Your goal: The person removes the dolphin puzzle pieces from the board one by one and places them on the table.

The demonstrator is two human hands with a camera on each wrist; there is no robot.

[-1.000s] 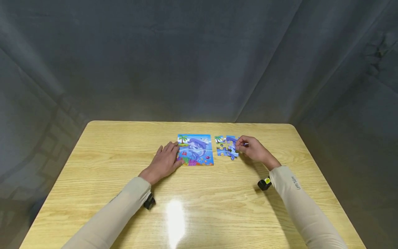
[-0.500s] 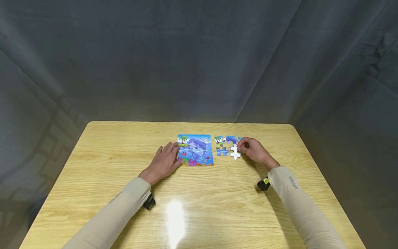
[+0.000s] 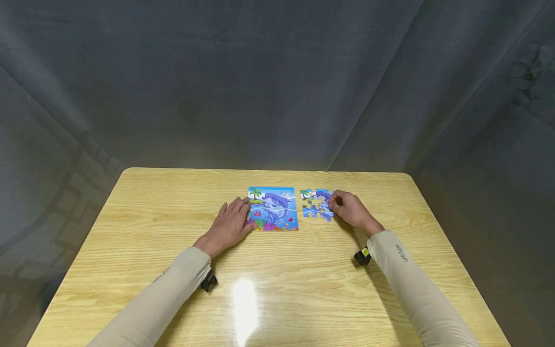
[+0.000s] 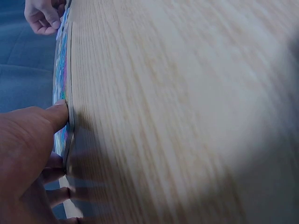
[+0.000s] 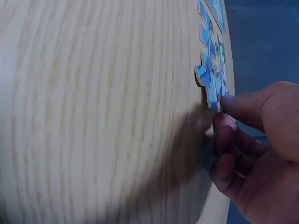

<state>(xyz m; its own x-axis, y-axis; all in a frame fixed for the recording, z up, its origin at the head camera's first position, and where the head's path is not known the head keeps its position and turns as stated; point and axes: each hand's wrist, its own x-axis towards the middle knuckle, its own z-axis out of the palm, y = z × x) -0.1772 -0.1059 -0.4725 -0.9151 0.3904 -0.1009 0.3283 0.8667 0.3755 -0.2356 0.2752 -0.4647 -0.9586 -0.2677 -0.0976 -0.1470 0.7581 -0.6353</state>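
A dolphin picture board (image 3: 277, 212) lies on the table in the head view. My left hand (image 3: 227, 225) rests along its left edge, fingers extended. In the left wrist view the thumb (image 4: 58, 114) lies on the board's front corner, while the other fingers touch the table along its side. To the right, several joined jigsaw pieces (image 3: 309, 211) show a palm tree and dolphin parts. My right hand (image 3: 349, 208) pinches a blue jigsaw piece (image 5: 212, 84) between thumb and curled fingertips, at the right side of that group. The fingers partly hide the piece.
The wooden table (image 3: 277, 270) ends at a back edge just behind the puzzle. A grey curtain (image 3: 260, 86) hangs behind it and on both sides. Black wrist cameras sit under both sleeves, the right one (image 3: 362, 257) close over the table.
Half a second ago the pinched jigsaw piece shone white with glare; now its blue print shows and it sits against the other pieces. My right hand has shifted slightly left. The left hand is still.
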